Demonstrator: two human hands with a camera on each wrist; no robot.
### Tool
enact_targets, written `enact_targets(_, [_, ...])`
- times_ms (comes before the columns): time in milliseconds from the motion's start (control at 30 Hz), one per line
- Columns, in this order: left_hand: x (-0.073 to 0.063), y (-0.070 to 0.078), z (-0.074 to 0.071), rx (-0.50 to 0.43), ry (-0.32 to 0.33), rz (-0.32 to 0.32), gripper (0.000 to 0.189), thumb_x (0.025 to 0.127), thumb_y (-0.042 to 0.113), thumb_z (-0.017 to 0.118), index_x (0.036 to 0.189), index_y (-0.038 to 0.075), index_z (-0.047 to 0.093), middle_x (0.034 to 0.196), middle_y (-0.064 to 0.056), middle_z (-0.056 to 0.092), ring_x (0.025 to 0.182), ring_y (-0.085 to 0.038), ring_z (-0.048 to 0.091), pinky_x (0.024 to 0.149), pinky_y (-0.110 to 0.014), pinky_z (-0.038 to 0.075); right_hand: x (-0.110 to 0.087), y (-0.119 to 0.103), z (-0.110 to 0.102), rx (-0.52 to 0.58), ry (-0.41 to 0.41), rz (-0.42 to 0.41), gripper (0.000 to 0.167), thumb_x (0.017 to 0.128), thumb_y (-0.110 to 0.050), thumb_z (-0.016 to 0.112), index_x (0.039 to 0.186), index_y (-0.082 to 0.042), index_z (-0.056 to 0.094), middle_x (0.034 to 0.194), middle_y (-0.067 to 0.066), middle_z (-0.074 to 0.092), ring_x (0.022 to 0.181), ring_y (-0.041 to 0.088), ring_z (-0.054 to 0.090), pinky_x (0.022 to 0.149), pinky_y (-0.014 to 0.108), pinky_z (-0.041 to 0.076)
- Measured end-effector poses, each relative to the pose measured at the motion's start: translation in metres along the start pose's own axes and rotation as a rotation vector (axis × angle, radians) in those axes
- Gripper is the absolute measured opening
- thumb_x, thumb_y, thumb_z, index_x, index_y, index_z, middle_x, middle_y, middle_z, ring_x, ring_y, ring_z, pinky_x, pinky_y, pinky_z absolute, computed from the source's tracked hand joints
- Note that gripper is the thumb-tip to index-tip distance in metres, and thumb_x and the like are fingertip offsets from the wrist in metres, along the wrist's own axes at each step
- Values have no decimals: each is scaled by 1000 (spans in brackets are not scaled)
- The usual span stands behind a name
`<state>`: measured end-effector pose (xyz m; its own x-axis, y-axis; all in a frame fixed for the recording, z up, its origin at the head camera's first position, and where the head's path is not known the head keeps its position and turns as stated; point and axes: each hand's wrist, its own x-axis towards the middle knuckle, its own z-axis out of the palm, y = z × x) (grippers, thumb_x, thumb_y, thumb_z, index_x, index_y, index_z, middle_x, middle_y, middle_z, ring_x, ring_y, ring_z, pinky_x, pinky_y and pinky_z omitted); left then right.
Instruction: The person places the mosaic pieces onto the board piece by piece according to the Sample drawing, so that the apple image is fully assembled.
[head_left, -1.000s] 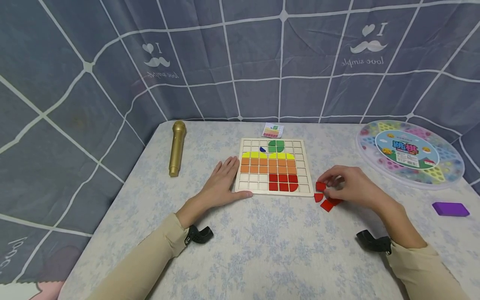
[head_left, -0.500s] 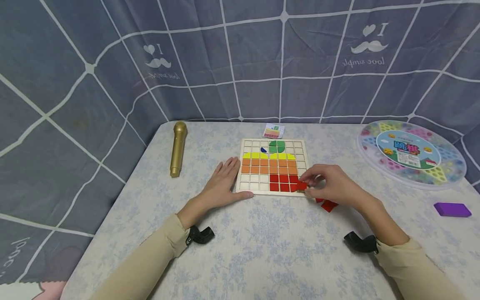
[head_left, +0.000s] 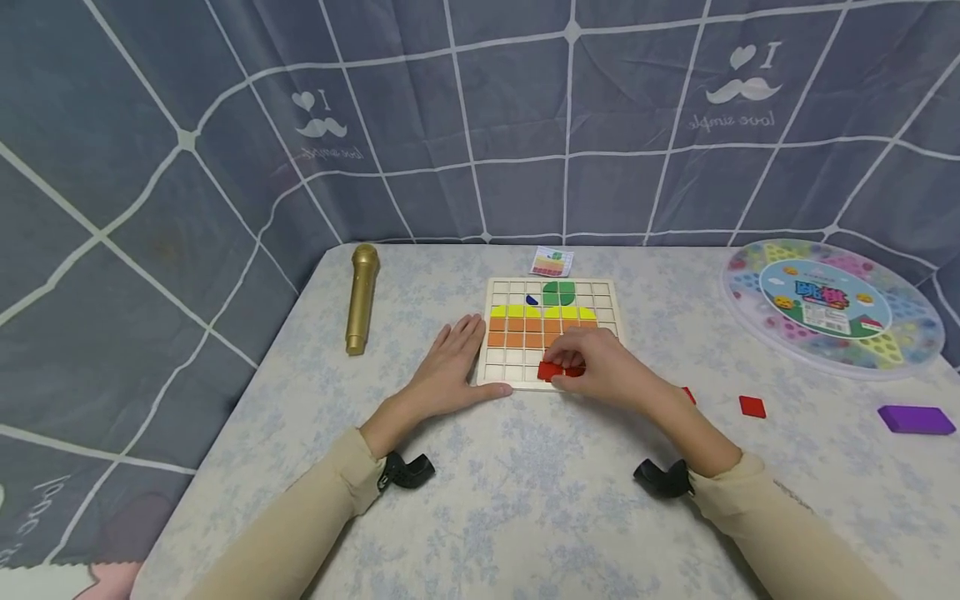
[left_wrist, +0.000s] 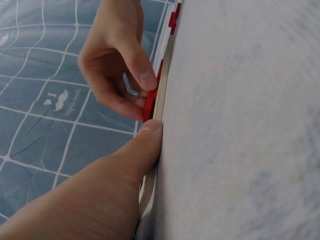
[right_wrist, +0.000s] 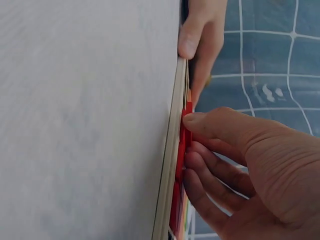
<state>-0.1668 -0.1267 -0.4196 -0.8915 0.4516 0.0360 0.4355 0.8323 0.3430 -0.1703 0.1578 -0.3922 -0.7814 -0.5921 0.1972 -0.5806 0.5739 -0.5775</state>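
A wooden grid board (head_left: pixel 495 357) lies on the table with rows of yellow, orange and red tiles, a green shape and a small blue piece. My left hand (head_left: pixel 444 371) rests along its left side, fingers straight, the thumb against the near edge. Over the board's lower part, my right hand (head_left: pixel 603 367) pinches a red square tile (head_left: pixel 547 372) between thumb and fingers. In the right wrist view this red tile (right_wrist: pixel 189 116) is just above other red tiles on the board. My right hand hides most of the red rows in the head view.
Loose red tiles (head_left: pixel 752 407) lie right of the board, one partly behind my right forearm. A picture card (head_left: pixel 551 262) sits behind the board. Farther out are a gold microphone (head_left: pixel 362 300), a round game box (head_left: pixel 832 308) and a purple block (head_left: pixel 917 420).
My right hand has picked up a red tile from the loose pieces and carried it leftward over the board. My left hand has stayed at the board's left side.
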Motion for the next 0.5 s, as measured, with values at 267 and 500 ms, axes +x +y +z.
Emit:
enact_targets(267, [2,1,-1,6,-7,-2,117,92,68,69,167,-2,12,176,-17,11,166,-29,5,135,-49,2,9,-10,5,-26,-12,-8,21,86,-8,87,106,-8,81,93,1,73,83,17,62,74,31,57])
enact_targets(500, [1,0,0,1,-10,-8,118,92,68,68,167,-2,11,176,-17,10,166,-29,5,135,-49,3,10,-11,8,-33,-5,-17,20,85,-7,88,105,-8,81,92,2,73,82,18,63,72,30,58])
